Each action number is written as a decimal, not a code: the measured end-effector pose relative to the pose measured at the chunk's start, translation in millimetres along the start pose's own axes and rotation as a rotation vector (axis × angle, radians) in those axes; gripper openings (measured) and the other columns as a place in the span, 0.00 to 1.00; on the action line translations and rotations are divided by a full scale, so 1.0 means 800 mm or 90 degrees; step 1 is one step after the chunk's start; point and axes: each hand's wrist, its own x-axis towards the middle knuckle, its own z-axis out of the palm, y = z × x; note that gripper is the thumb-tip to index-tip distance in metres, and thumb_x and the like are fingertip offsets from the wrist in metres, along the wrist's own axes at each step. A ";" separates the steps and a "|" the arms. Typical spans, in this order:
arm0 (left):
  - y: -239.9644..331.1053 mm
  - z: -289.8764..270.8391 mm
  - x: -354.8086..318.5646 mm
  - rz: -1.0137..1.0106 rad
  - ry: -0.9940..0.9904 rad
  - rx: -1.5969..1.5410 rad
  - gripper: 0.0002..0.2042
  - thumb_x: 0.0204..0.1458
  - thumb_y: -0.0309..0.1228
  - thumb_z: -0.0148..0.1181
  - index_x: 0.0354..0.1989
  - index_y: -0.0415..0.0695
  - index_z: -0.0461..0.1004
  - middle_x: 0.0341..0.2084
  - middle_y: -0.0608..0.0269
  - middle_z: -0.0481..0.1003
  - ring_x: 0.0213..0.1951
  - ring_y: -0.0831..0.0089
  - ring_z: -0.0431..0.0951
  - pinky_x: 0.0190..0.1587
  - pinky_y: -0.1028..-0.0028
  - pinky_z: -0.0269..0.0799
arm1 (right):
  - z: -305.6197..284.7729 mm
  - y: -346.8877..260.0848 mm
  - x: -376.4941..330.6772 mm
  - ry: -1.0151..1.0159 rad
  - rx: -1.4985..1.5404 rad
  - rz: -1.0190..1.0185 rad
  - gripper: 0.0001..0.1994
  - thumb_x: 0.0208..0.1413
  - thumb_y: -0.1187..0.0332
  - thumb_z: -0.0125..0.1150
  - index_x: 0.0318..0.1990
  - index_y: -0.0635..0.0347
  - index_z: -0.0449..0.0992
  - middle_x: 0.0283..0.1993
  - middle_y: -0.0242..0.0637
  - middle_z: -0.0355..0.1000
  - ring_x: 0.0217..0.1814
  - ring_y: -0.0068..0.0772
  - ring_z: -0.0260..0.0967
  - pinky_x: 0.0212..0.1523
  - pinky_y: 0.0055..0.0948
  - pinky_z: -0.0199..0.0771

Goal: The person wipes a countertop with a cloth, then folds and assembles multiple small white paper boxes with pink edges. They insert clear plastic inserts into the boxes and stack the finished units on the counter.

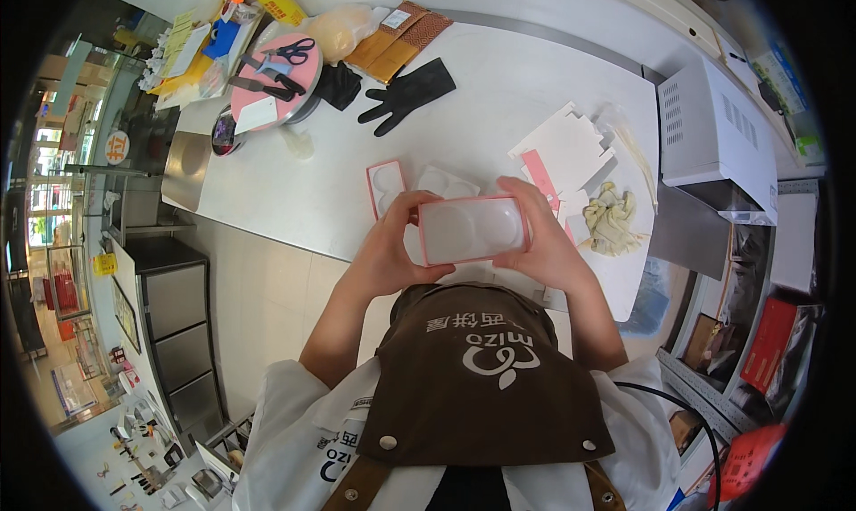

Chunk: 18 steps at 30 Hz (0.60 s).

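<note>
Between my two hands is a small pink box [473,230] with a white tray inside that has two round hollows. My left hand [388,251] grips its left end, and my right hand [542,242] has hold of the right end. Just beyond it on the white table [499,74] lies another pink box [386,185] with a similar white insert. Beside that sits a loose translucent plastic tray [444,183], partly hidden behind the held box. Flat white and pink cardboard blanks [563,145] lie to the right of my right hand.
Crumpled yellowish gloves [611,218] lie at the table's right. A black glove [410,94] and brown packets [397,40] are farther back. At far left, a pink turntable [283,65] carries scissors [292,51] and knives. A white appliance [722,136] stands at the right edge.
</note>
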 end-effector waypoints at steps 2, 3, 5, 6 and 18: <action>0.000 -0.003 -0.001 -0.013 -0.017 -0.002 0.45 0.33 0.27 0.83 0.64 0.44 0.63 0.56 0.57 0.74 0.55 0.58 0.77 0.59 0.62 0.73 | -0.010 -0.021 0.008 -0.087 -0.002 0.012 0.47 0.39 0.68 0.81 0.70 0.57 0.63 0.70 0.45 0.61 0.73 0.46 0.59 0.71 0.40 0.63; -0.001 -0.005 -0.003 -0.027 -0.021 -0.005 0.45 0.33 0.27 0.83 0.64 0.44 0.63 0.56 0.57 0.74 0.56 0.59 0.77 0.61 0.62 0.72 | -0.011 -0.026 0.011 -0.131 -0.003 0.018 0.49 0.34 0.70 0.82 0.69 0.57 0.64 0.70 0.44 0.62 0.73 0.47 0.59 0.71 0.39 0.63; -0.004 -0.006 -0.005 -0.051 -0.028 -0.015 0.46 0.33 0.27 0.84 0.64 0.44 0.63 0.57 0.58 0.73 0.57 0.61 0.76 0.64 0.61 0.70 | -0.009 -0.027 0.014 -0.128 -0.035 0.033 0.46 0.35 0.68 0.82 0.67 0.57 0.66 0.67 0.44 0.65 0.71 0.48 0.62 0.70 0.40 0.64; -0.005 -0.006 -0.005 -0.059 -0.035 -0.029 0.46 0.33 0.28 0.84 0.64 0.44 0.63 0.57 0.58 0.73 0.58 0.61 0.76 0.64 0.61 0.70 | -0.008 -0.027 0.015 -0.127 -0.050 0.039 0.44 0.36 0.68 0.82 0.66 0.57 0.68 0.66 0.44 0.66 0.70 0.49 0.63 0.69 0.40 0.65; -0.177 0.025 -0.059 -0.316 0.107 0.019 0.32 0.52 0.37 0.73 0.64 0.43 0.66 0.65 0.51 0.68 0.59 0.54 0.74 0.61 0.59 0.72 | 0.035 0.141 0.049 0.035 -0.133 0.159 0.40 0.48 0.59 0.75 0.70 0.56 0.65 0.66 0.52 0.64 0.66 0.56 0.64 0.67 0.46 0.66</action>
